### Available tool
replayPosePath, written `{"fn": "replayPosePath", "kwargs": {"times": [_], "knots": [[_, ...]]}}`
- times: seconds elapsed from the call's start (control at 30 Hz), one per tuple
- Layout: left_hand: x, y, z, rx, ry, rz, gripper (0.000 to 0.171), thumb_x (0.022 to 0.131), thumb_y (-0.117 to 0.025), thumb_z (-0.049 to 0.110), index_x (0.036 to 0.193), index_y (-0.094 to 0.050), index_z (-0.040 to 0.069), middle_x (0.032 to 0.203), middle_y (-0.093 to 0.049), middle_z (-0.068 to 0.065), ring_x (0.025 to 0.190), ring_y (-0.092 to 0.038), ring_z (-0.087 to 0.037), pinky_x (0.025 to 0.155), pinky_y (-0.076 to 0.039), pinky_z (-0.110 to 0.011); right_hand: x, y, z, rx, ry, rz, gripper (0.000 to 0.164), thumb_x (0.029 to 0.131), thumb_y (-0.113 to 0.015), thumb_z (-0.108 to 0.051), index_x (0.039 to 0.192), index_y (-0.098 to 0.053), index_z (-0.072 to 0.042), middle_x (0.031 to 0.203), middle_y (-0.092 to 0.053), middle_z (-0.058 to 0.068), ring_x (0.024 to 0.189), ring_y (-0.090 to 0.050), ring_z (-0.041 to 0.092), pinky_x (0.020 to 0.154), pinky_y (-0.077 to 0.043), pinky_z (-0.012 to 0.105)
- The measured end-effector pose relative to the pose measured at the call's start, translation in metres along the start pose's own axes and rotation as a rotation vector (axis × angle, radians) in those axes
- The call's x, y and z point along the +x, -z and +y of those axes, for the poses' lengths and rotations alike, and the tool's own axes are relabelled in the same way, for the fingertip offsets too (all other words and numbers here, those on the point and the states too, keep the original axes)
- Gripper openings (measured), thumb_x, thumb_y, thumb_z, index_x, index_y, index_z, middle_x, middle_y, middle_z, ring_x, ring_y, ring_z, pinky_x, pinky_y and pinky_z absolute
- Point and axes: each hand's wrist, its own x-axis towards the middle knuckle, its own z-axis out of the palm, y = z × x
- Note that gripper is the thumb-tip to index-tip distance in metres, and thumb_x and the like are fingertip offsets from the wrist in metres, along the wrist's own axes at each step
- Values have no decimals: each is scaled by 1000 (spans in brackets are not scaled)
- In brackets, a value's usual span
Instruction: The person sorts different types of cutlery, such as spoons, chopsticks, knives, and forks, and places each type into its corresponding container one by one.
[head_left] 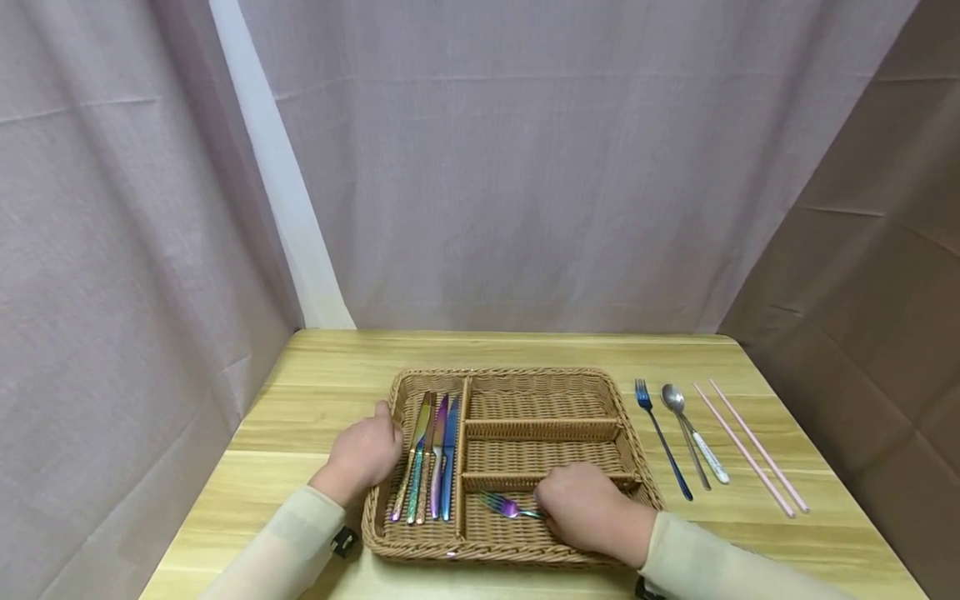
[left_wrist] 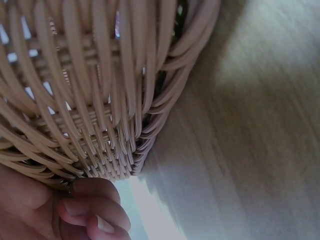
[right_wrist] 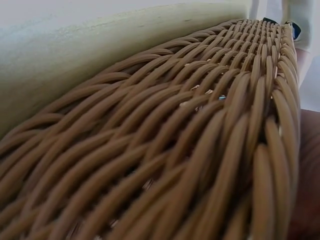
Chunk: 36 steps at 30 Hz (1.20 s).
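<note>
A woven wicker cutlery basket (head_left: 525, 550) with compartments stands on the table. My left hand (head_left: 365, 454) grips its left rim; curled fingers (left_wrist: 95, 207) show against the weave in the left wrist view. Inside the front right compartment, my right hand (head_left: 588, 508) holds a rainbow-coloured fork (head_left: 508, 506) by its handle, tines pointing left. The hand covers most of that handle. Several colourful table knives (head_left: 437, 458) lie side by side in the long left compartment, blades toward the back. Basket wall (right_wrist: 165, 135) fills most of the right wrist view.
On the table (head_left: 330, 392), right of the basket, lie a dark blue fork (head_left: 663, 442), two spoons (head_left: 672, 398) partly overlapping, and two pink chopsticks (head_left: 753, 450). Grey curtains (head_left: 525, 167) hang behind and at the left, with a brown one (head_left: 862, 292) at the right.
</note>
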Motion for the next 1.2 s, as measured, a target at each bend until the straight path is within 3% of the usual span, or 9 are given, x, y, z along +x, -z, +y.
{"fn": "replayPosePath", "kwargs": {"times": [0.13, 0.37, 0.63, 0.9, 1.2], "knots": [[-1, 0, 0, -7, 3, -10, 68, 115, -41, 29, 163, -28, -17, 89, -71, -21, 68, -65, -29, 63, -59, -47, -1, 0, 0, 6, 6, 0, 41, 76, -83, -10, 61, -49, -27, 58, -50, -14, 50, -41, 5, 42, -40, 29], [1, -2, -1, 1, -4, 8, 65, 114, -40, 28, 161, -31, -17, 100, -74, -27, 76, -72, -37, 68, -61, -52, -1, -1, -1, 20, -2, -7, 43, 77, -83, -11, 61, -47, -27, 57, -47, -15, 50, -38, 5, 42, -38, 29], [1, -1, 1, -7, -8, 22, 59, 113, -41, 26, 155, -37, -16, 91, -72, -24, 74, -71, -39, 70, -61, -55, -1, 13, 2, 73, -36, -18, 43, 83, -85, -18, 62, -49, -27, 58, -43, -17, 51, -37, 2, 46, -39, 24], [3, -4, -1, -9, -11, 24, 63, 114, -40, 28, 159, -34, -16, 94, -74, -24, 71, -70, -34, 64, -60, -50, -1, 41, 21, 143, -188, 67, 36, 93, -86, -25, 70, -59, -27, 60, -48, -19, 51, -39, 0, 46, -38, 25], [2, -5, -3, -5, -15, 24, 64, 114, -39, 28, 160, -33, -17, 95, -74, -24, 71, -70, -34, 65, -60, -50, -8, 59, 64, 108, -339, 171, 28, 97, -82, -19, 81, -60, -25, 67, -48, -15, 54, -40, 3, 46, -34, 25]]}}
